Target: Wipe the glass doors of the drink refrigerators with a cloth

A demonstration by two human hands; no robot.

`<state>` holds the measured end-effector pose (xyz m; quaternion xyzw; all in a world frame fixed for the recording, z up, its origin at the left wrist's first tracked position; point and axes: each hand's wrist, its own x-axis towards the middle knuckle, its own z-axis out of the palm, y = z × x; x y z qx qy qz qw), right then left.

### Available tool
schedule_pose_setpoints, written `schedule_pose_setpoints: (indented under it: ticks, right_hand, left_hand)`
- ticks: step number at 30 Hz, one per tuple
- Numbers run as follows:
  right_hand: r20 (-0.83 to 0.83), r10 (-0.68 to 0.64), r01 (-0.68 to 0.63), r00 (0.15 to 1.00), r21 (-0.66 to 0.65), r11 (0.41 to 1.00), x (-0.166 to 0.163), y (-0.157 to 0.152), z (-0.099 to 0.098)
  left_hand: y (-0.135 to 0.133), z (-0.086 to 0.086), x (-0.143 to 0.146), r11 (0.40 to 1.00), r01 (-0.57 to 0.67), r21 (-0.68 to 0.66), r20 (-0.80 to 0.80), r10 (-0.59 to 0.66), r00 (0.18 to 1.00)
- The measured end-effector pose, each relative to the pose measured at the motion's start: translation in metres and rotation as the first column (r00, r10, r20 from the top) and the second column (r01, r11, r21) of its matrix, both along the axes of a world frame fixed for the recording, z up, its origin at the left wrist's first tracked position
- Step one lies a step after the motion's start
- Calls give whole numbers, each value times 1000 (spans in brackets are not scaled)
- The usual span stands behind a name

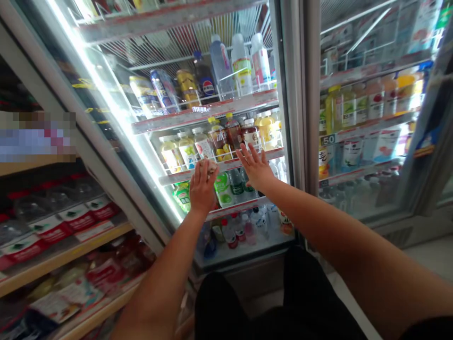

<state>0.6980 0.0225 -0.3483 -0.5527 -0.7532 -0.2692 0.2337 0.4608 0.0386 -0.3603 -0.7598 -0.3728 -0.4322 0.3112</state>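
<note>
I face a lit drinks fridge with wire shelves of bottles. My left hand (201, 186) is closed round a small crumpled whitish cloth or wad (208, 166), held against the front rail of the middle shelf (170, 177). My right hand (255, 166) is open, fingers spread and stretched out, just in front of the same shelf rail and near a dark red-brown bottle (250, 134). Yellow and green labelled bottles (187, 150) stand on that shelf behind my hands. Green bottles (223, 189) sit one shelf below.
A second fridge with a shut glass door (371, 108) stands to the right, with a "50" price tag (328, 139). The centre door frame (299, 94) divides the two. Open wooden shelves (71, 250) of packaged goods run along the left. My dark-trousered knees (269, 302) are below.
</note>
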Motion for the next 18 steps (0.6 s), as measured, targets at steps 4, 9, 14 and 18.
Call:
schedule_pose_setpoints:
  ticks: [4,9,14,18]
  right_hand:
    - [-24,26,-26,999,19,999,1,1,-2]
    - [-7,-11,11,1000,6,1000,0,-1,-2]
    - [-10,4,-3,1000,24,1000,0,2,-4]
    - [-27,25,-24,999,51,998,1,5,-7]
  left_hand:
    - [-2,26,-3,998,-61,26,113,58,992]
    - [-9,12,4,996,-85,23,53,84,995]
    - [-6,21,1,997,-57,51,87,52,995]
    - [-1,31,1,993,-40,108,177,20,984]
